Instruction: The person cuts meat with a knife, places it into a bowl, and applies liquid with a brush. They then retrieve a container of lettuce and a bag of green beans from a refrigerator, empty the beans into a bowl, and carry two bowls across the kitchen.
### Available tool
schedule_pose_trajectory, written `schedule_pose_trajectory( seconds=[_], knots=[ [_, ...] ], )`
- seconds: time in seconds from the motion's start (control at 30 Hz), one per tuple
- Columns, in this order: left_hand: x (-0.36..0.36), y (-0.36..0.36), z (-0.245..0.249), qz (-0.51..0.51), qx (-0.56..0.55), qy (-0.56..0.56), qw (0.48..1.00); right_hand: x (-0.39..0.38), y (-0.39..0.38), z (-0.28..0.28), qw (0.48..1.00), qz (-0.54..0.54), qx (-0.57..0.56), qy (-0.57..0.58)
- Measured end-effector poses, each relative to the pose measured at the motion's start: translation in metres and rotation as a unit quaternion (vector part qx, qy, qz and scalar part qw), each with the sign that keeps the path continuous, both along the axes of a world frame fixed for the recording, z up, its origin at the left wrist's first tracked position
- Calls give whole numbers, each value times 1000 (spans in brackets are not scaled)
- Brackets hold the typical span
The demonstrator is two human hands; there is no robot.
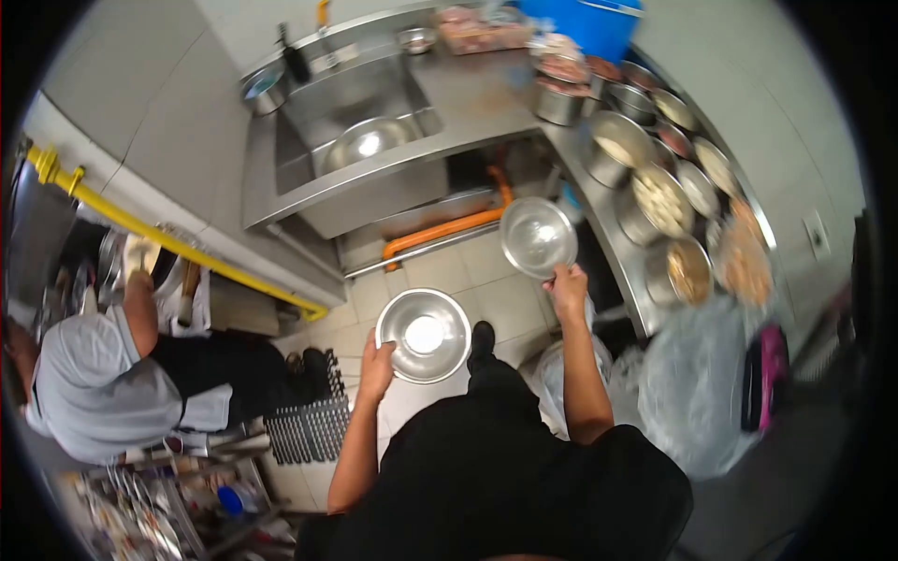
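My left hand [377, 366] grips the rim of a wide metal bowl [391, 309], thumb over the edge. The bowl's inside faces up and shows a bright reflection. In my right hand [567, 292] is a second, smaller bowl [538, 234], held by its near rim and tilted. It is grey and shiny; whether it is metal or clear plastic I cannot make out. Both bowls are held in the air over the tiled floor, apart from each other, and nothing shows inside them.
Ahead is a steel sink [295, 150] with another metal bowl [351, 140] in it. On the right, a steel counter [613, 266] carries several food-filled containers and a blue bucket [594, 28]. A co-worker [108, 374] stands at left, near a yellow pipe [187, 243]. Plastic bags [692, 393] hang at right.
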State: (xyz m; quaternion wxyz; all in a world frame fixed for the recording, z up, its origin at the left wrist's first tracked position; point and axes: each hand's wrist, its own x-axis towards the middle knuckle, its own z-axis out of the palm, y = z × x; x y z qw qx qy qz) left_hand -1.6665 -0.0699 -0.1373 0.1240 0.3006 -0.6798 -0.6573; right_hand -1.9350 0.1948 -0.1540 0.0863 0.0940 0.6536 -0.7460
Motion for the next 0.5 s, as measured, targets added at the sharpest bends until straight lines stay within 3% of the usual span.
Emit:
schedule_pose_trajectory(
  seconds=[0.1, 0.13, 0.2, 0.23, 0.37, 0.5],
  knots=[
    [-39, 12, 30, 62, 101, -99, 988, -83, -52, 12, 999, 41, -8, -15],
    [-53, 11, 31, 72, 143, -65, 985, -108, -68, 19, 999, 49, -8, -16],
    [-74, -1, 6, 103, 125, -35, 986, -149, -95, 32, 997, 69, 2, -26],
    [-84, -9, -3, 114, 182, 3, 977, -170, -110, 42, 996, 92, -13, -13],
    [-147, -47, 39, 120, 156, 12, 980, -246, -162, 62, 991, 129, -13, 13],
    [-183, -107, 29, 137, 169, 2, 976, -308, -196, 49, 993, 117, -8, 4]
  ],
)
